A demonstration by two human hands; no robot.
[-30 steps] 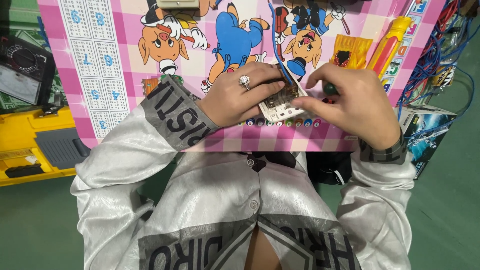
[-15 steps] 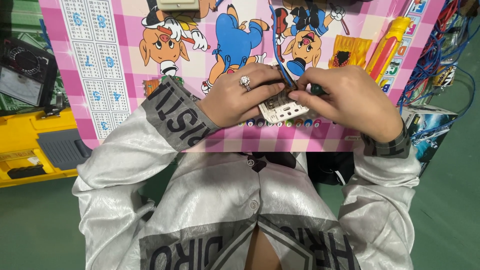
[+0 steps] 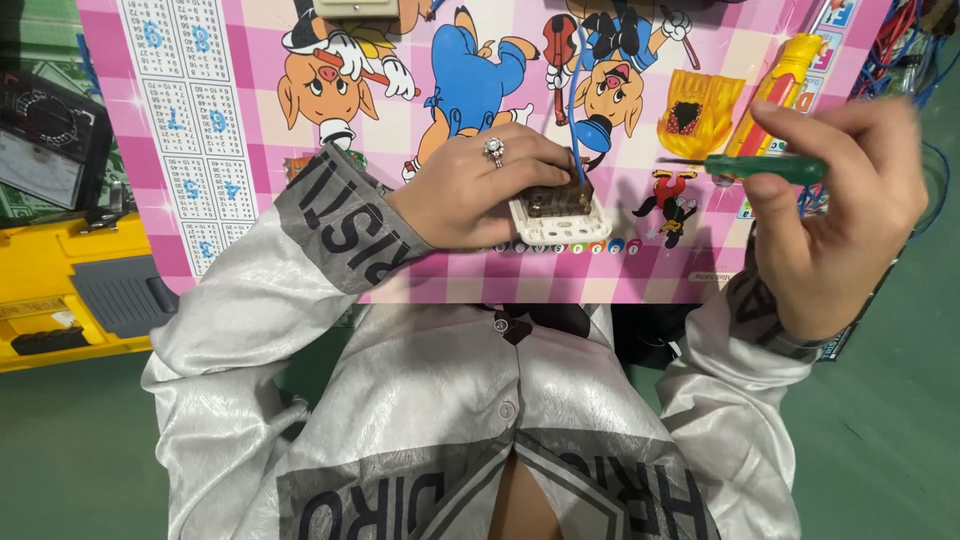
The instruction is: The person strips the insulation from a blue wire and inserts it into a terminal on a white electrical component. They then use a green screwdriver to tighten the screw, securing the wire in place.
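Left hand (image 3: 480,190) clamping white switch (image 3: 560,215) (blue wire (image 3: 573,120) attached), right hand (image 3: 840,215) pinching green screwdriver (image 3: 765,168) — yellow screwdriver (image 3: 775,90) behind

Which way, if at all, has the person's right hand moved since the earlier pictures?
Yes. The right hand, holding a green-handled screwdriver, has lifted off the white switch module and swung right, past the pink cartoon table's edge.

bright, even overhead light — soft shadows, right hand (image 3: 835,205) motion-blurred, edges slightly bowed.
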